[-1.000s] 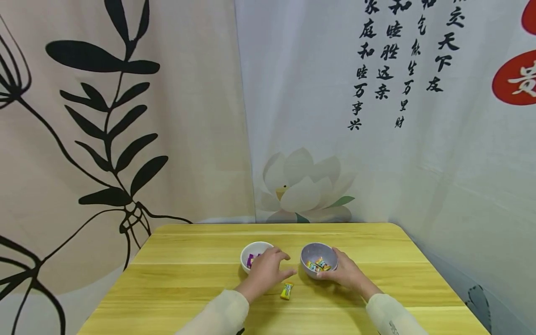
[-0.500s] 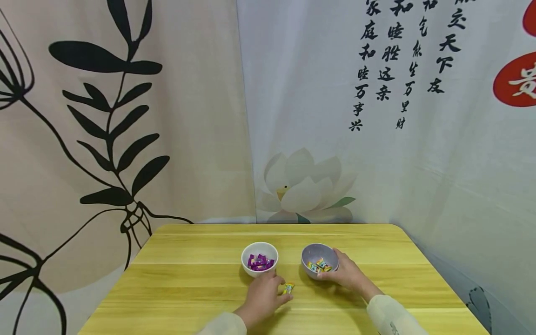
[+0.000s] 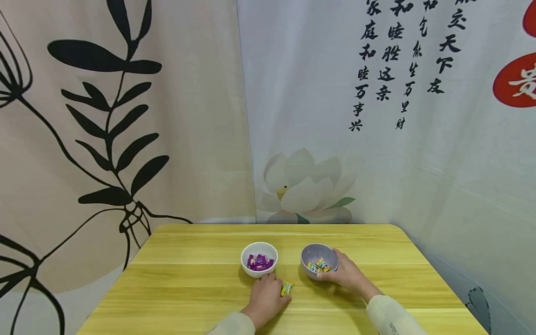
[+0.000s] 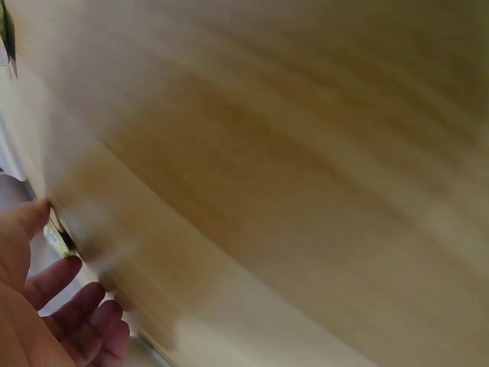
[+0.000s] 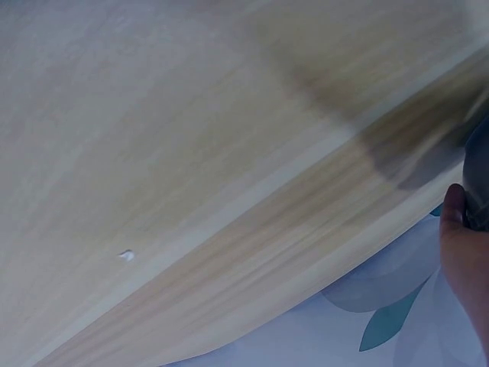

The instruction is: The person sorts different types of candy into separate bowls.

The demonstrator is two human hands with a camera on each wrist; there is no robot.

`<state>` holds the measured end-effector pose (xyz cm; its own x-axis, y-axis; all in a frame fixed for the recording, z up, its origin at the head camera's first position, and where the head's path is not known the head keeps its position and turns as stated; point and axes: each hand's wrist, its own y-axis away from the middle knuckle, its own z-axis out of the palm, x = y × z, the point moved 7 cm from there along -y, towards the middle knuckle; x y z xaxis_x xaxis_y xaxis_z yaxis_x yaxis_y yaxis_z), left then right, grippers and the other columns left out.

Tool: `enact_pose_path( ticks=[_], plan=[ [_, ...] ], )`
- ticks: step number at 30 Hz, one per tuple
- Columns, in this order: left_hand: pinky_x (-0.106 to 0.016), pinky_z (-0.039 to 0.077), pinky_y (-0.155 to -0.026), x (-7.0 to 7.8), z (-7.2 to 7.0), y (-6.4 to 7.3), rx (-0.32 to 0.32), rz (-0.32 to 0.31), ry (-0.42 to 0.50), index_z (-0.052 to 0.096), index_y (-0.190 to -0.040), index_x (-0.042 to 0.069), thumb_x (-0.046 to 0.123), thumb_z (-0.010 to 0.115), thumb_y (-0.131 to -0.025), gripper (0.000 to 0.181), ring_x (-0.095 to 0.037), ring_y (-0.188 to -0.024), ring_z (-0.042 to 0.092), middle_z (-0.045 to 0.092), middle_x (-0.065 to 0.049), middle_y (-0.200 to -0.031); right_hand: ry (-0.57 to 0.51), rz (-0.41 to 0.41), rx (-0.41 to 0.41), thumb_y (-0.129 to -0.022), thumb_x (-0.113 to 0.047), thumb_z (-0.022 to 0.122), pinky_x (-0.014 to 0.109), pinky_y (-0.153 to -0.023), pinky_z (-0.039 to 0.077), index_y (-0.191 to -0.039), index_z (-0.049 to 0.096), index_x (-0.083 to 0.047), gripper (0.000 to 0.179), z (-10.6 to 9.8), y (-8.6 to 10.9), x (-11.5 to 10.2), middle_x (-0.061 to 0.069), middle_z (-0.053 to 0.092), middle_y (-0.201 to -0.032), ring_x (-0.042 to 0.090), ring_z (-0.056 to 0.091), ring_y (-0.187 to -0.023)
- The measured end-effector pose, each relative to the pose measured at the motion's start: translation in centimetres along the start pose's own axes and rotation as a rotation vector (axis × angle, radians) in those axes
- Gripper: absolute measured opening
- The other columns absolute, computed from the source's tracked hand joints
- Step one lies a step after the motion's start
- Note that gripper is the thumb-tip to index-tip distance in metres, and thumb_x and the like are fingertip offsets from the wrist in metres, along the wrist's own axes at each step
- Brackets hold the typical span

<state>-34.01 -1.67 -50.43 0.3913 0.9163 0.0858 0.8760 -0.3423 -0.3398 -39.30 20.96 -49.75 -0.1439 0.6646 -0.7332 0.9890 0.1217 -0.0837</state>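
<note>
On the wooden table, a yellow-wrapped candy (image 3: 287, 288) lies beside the fingers of my left hand (image 3: 264, 298), just in front of the two bowls. In the left wrist view my left hand (image 4: 53, 306) has its thumb and index finger spread, with the candy (image 4: 59, 235) showing between their tips. My right hand (image 3: 348, 275) holds the side of a grey-purple bowl (image 3: 307, 267) containing yellow candies (image 3: 319, 265). The right wrist view catches only part of my right hand (image 5: 462, 245) at the dark bowl (image 5: 477, 172). Left of it stands a white bowl (image 3: 247, 270) with several purple-wrapped candies (image 3: 259, 262).
The wooden table (image 3: 188, 279) reaches to a cloth backdrop (image 3: 201, 116) printed with plants and writing. A small white speck (image 5: 127, 254) lies on the tabletop in the right wrist view.
My left hand has come back from over the white bowl, down toward the front, to the yellow candy. The white bowl's purple candies are uncovered. The right hand stays at its bowl.
</note>
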Motion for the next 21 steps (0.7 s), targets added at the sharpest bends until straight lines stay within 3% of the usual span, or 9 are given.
enact_pose_path(
  ticks=[10, 16, 21],
  plan=[
    [-0.033, 0.041, -0.054, 0.3, -0.2, 0.0, 0.015, 0.013, 0.025, 0.058, -0.062, 0.014, 0.037, 0.071, -0.068, 0.027, -0.017, -0.066, 0.047, 0.046, 0.002, -0.069, -0.007, -0.011, 0.002, -0.061, -0.050, 0.078, 0.054, -0.097, 0.029, -0.139, 0.022, 0.007, 0.112, 0.1, 0.0, -0.1, 0.025, 0.035, -0.135, 0.038, 0.034, -0.122],
    [-0.026, 0.038, -0.051, 0.6, -2.3, 0.1, 0.083, 0.039, 0.168, 0.063, -0.068, 0.015, 0.034, 0.071, -0.071, 0.021, -0.010, -0.060, 0.043, 0.044, 0.007, -0.067, -0.022, -0.028, 0.002, -0.062, -0.050, 0.078, 0.053, -0.098, 0.028, -0.139, 0.022, 0.007, 0.110, 0.2, 0.1, -0.2, 0.023, 0.036, -0.135, 0.037, 0.035, -0.122],
    [-0.023, 0.042, -0.055, 0.7, -4.0, -1.1, 0.138, 0.033, 0.251, 0.069, -0.082, 0.011, 0.034, 0.072, -0.072, 0.025, -0.008, -0.064, 0.048, 0.052, 0.007, -0.074, -0.026, -0.033, 0.006, -0.062, -0.049, 0.078, 0.053, -0.099, 0.027, -0.139, 0.022, 0.007, 0.110, 0.2, 0.2, -0.3, 0.024, 0.035, -0.135, 0.038, 0.034, -0.123]
  ],
)
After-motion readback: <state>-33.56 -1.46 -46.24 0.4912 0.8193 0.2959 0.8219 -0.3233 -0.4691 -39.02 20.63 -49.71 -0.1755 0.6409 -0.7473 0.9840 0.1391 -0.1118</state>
